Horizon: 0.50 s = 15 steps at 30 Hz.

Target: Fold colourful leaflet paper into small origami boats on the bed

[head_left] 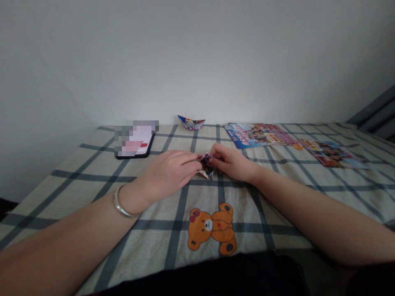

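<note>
A small folded piece of printed paper [207, 165] is held low over the checked cloth, between both hands. My left hand [173, 172] grips its left side, fingers pressed together; a silver bangle circles that wrist. On the paper's right side, my right hand [230, 161] pinches it between thumb and fingers. Parts of the paper are hidden behind the fingertips, so its exact folded shape is hard to make out. Beyond the hands, near the wall, stands a folded paper boat [191, 123] in similar colourful print.
A phone [138, 142] with a lit, partly blurred screen lies at the left. Colourful printed flyers [259, 135] lie at the back right, with another flyer [333, 154] nearer. The checked cloth [148, 246] bears a printed teddy bear. A white wall [197, 57] rises behind.
</note>
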{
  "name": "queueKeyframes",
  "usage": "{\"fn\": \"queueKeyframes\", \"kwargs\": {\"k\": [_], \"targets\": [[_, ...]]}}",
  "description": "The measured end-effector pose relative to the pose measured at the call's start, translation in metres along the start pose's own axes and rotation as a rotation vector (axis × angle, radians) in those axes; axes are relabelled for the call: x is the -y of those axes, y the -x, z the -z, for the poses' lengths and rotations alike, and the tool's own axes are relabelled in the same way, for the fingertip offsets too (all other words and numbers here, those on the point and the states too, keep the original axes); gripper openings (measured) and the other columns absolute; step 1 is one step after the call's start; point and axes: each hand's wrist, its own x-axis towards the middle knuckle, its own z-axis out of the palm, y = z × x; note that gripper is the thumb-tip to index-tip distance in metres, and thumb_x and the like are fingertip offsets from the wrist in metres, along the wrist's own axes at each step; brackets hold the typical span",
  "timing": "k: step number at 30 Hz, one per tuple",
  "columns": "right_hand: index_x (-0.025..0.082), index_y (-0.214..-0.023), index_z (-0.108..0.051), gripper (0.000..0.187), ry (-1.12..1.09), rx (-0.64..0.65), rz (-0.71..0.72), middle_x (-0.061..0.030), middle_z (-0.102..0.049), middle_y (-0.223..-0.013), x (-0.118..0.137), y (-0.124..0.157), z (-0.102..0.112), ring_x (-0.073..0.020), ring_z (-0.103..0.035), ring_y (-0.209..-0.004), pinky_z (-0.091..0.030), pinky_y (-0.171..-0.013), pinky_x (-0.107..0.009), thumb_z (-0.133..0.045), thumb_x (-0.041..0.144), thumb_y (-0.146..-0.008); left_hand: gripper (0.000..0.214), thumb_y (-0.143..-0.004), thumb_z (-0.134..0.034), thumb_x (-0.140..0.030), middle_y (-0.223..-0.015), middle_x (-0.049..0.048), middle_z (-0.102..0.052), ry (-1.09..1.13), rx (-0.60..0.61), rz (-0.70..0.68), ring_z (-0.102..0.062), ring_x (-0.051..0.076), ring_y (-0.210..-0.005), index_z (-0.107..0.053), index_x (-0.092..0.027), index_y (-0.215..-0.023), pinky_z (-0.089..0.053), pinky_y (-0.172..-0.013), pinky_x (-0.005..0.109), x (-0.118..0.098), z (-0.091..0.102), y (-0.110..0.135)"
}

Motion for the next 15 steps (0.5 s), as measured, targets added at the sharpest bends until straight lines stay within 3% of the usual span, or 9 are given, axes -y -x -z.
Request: {"fn": "queueKeyframes", "kwargs": {"k": [5,10,15], "targets": [[0.019,-0.09,-0.063,0.01,0.199,-0.053,0.087,0.0007,-0.066,-0.078,0.002,0.0,0.004,-0.0121,-0.059,-0.071,-0.042,-0.065,-0.024,-0.054,0.023,-0.091,0.023,-0.096,-0.05,-0.031,-0.115,0.0049,-0.069,0.001,0.053,-0.008,-0.065,0.022,-0.099,-0.069,-0.02,-0.092,-0.052,-0.087,0.039,0.002,-0.001,0.0],[0.019,-0.095,-0.071,0.015,0.271,-0.022,0.277,-0.0041,-0.073,-0.099,-0.003,-0.002,0.011,-0.0148,-0.064,-0.096,-0.046,-0.083,-0.028,-0.057,0.023,-0.091,0.025,-0.098,-0.047,-0.033,-0.12,0.0047,-0.068,0.047,0.081,-0.042,-0.067,0.02,-0.099,-0.069,-0.02,-0.095,-0.053,-0.087,0.036,0.005,-0.003,0.001],[0.022,-0.101,-0.072,0.018,0.351,0.006,0.277,-0.0032,-0.075,-0.099,-0.01,-0.002,0.013,-0.0147,-0.067,-0.092,-0.049,-0.081,-0.028,-0.057,0.026,-0.092,0.025,-0.098,-0.042,-0.025,-0.112,0.0069,-0.071,0.036,0.083,-0.016,-0.068,0.02,-0.095,-0.063,-0.017,-0.11,-0.055,-0.082,0.035,0.001,-0.002,0.0]]}}
